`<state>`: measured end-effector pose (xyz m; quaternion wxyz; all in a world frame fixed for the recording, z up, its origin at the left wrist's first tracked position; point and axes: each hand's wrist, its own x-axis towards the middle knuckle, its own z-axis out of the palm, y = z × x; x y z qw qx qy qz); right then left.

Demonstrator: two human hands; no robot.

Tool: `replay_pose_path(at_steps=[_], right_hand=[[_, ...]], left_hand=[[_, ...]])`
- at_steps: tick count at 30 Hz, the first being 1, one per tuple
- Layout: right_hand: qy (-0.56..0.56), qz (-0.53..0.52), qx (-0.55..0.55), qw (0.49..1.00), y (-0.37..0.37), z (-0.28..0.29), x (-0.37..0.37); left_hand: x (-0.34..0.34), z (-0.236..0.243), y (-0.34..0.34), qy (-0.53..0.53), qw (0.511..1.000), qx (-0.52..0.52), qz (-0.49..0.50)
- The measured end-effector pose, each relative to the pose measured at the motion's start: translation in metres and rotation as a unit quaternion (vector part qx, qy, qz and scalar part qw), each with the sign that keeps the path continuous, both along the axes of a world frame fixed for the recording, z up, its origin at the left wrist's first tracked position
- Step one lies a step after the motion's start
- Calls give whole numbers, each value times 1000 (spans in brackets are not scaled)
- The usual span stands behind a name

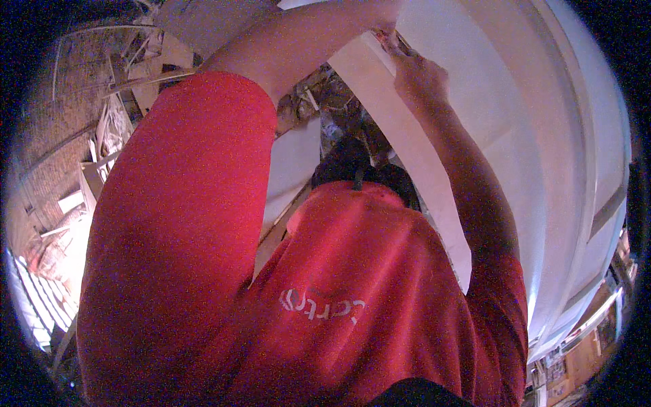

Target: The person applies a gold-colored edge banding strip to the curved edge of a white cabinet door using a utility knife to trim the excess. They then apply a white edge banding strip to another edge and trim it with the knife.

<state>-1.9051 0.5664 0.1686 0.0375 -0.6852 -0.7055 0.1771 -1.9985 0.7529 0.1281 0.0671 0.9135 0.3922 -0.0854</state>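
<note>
My left arm in a red sleeve reaches up across the pale panels. My left hand (pixel 385 15) is at the top edge of the view, blurred, its fingers unclear. Just below and right of it, my right hand (pixel 417 76) is closed, its fingers around a thin object (pixel 392 42) that I cannot make out. Both hands are beside the edge of a long pale strip (pixel 366 88), which runs down to the right along a broad white curved panel (pixel 515 136).
A rough brown wall (pixel 47 122) with loose wooden pieces (pixel 108 136) is at left, above a bright opening (pixel 41 305). Below my hands, a dark gap holds debris (pixel 325 102) and a smaller pale board (pixel 291 169). Further clutter (pixel 563 373) lies at lower right.
</note>
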Motion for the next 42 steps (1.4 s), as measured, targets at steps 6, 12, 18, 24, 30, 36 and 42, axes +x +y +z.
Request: replay_pose_path(at_steps=[6, 12, 18, 24, 30, 36, 42], right_hand=[[-14, 14, 39, 999, -1, -1, 5], [-18, 28, 92, 995, -9, -21, 17], [-42, 25, 63, 997, -18, -25, 21], [-28, 13, 47, 998, -33, -9, 21], [-31, 2, 27, 999, -48, -12, 27], [-56, 1, 23, 998, -68, -16, 37], [-51, -7, -45, 998, -88, -5, 44]], left_hand=[[10, 28, -4, 102, 986, -120, 46], [14, 33, -11, 108, 986, -115, 48], [29, -11, 0, 126, 956, -172, 201], [27, -20, -10, 97, 947, -135, 274], [17, 33, -6, 142, 976, -149, 74], [12, 27, -9, 98, 986, -126, 41], [9, 31, -12, 97, 989, -111, 12]])
